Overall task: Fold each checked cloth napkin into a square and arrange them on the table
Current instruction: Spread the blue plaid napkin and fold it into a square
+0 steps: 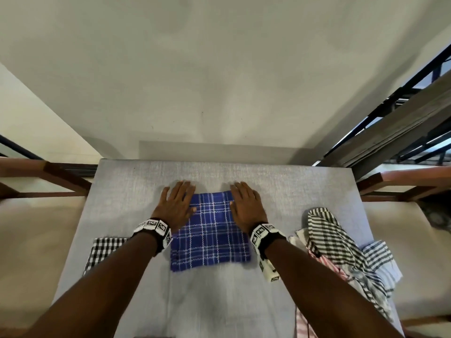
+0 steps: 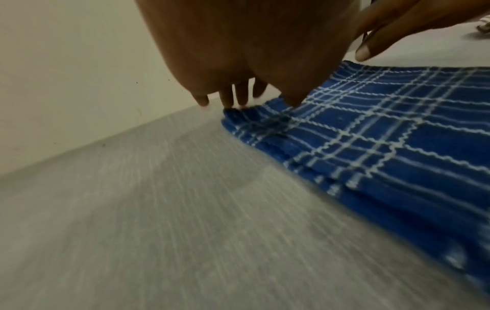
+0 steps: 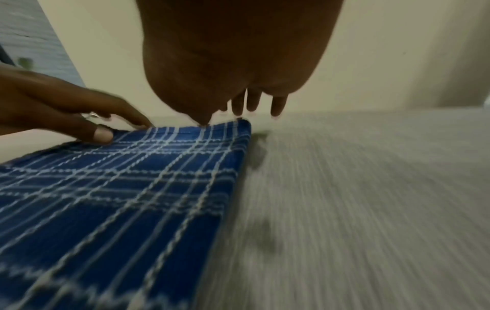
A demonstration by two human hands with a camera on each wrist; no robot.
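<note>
A blue checked napkin (image 1: 211, 231) lies folded into a square in the middle of the grey table (image 1: 305, 191). My left hand (image 1: 176, 203) lies flat with straight fingers over its far left corner. My right hand (image 1: 245, 202) lies flat over its far right corner. In the left wrist view the left hand (image 2: 238, 84) has its fingertips at the edge of the blue napkin (image 2: 371, 136). In the right wrist view the right hand (image 3: 238, 94) touches the far edge of the blue napkin (image 3: 119, 188) and the other hand's thumb presses the cloth.
A folded black-and-white checked napkin (image 1: 102, 252) lies at the left, partly under my left forearm. A loose heap of striped and checked cloths (image 1: 341, 252) lies at the table's right edge. A wall stands behind the table, wooden rails on both sides.
</note>
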